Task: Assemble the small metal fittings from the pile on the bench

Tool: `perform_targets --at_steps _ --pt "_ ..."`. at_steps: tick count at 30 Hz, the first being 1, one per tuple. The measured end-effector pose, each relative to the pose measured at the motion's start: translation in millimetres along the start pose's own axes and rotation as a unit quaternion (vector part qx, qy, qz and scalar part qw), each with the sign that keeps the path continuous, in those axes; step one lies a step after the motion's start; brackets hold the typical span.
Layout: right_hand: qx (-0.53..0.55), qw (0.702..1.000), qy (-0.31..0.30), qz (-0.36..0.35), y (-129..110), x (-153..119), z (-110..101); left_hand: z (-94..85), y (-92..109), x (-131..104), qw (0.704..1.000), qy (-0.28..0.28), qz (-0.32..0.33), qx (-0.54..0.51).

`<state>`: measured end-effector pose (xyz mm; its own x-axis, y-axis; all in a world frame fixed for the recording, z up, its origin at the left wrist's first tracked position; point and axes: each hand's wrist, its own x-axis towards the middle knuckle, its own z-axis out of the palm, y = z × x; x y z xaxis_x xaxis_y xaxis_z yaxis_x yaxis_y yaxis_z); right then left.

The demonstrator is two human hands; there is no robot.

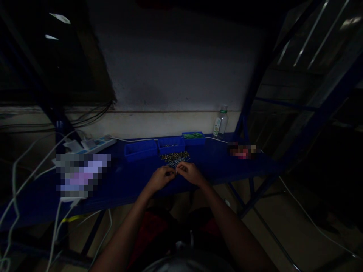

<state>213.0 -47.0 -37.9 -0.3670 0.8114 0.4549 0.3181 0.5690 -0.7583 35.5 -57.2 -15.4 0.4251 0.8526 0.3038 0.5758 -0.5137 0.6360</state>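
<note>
My left hand (pixel 161 178) and my right hand (pixel 189 173) meet over the front part of the blue table, fingertips almost touching. Both are closed in a pinch; anything between the fingers is too small and dark to name. Just beyond them lies a heap of small brass-coloured pieces (pixel 175 155), with thin silvery screw-like pins (pixel 171 163) on its near side. Behind the heap stand three blue bins: the left bin (pixel 141 150) shows no clear contents, the middle bin (pixel 171 150) holds a few thin silvery pieces, and the right bin (pixel 193 141) holds green items.
A clear bottle (pixel 221 122) stands against the wall at the back right. On the left a white power strip (pixel 99 144) with plugs and loose cables lies beside a blurred-out object (pixel 82 175). Another blurred item (pixel 242 151) is at the right. Blue frame posts flank the table (pixel 121 185).
</note>
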Motion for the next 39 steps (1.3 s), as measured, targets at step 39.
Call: perform_targets --at_steps 39 --pt "-0.113 0.992 -0.053 -0.025 -1 1 0 -1.1 4 -4 0.994 0.016 0.024 -0.108"
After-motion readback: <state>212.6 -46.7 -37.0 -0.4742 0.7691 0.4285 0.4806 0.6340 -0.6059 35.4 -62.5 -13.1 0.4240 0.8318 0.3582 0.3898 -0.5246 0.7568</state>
